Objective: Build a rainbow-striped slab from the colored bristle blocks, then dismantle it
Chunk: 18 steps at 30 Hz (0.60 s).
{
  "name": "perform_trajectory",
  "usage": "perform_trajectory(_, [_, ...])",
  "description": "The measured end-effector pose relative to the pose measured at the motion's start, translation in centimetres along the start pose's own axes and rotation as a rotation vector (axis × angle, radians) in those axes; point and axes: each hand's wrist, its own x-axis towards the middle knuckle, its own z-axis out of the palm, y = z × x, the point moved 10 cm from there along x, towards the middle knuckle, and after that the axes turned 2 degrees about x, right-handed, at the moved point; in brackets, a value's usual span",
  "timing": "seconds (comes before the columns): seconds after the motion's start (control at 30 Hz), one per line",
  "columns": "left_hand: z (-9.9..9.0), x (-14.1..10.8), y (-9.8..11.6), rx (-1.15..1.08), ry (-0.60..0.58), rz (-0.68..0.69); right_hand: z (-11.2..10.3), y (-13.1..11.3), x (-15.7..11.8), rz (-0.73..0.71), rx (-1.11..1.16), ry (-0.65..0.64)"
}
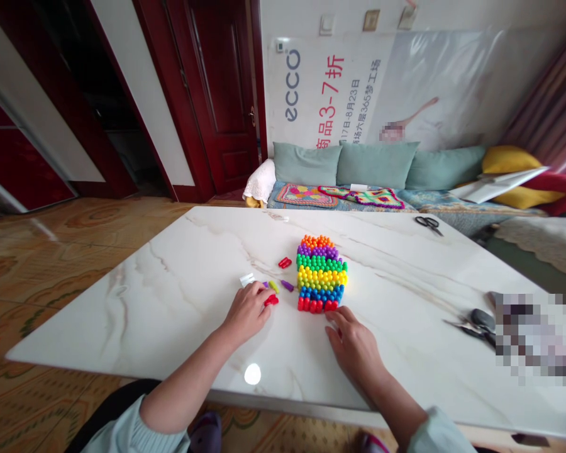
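Rows of small glossy pieces, orange, purple, green, yellow, blue and red, form a colourful block point(321, 277) on the white marbled table. My right hand point(353, 340) is at the near right corner of the block, its fingertips touching the red row point(316, 304). To the left, my left hand point(249, 309) has its fingers curled over small red pieces point(271, 300); whether it grips one is unclear. Beside it lie a yellow-green piece point(273, 287), a purple piece point(287, 285) and a clear or white item point(246, 279). More red pieces point(285, 262) rest farther back.
Black scissors point(428, 224) lie at the table's far right edge. Another dark-handled tool point(478, 324) is at the right, near a blurred-out item point(540, 340). Beyond the table point(146, 283) stands a sofa with green cushions point(377, 165).
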Motion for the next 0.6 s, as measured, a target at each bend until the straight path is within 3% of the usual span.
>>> perform_trajectory(0.2, [-0.4,0.1,1.5,-0.198,0.019,0.051,0.0,-0.1,0.1,0.003,-0.031,-0.007])
perform_trajectory(0.6, [1.5,0.7,3.0,-0.392,-0.038,0.026,0.6,-2.0,-0.6,-0.057,0.061,-0.027])
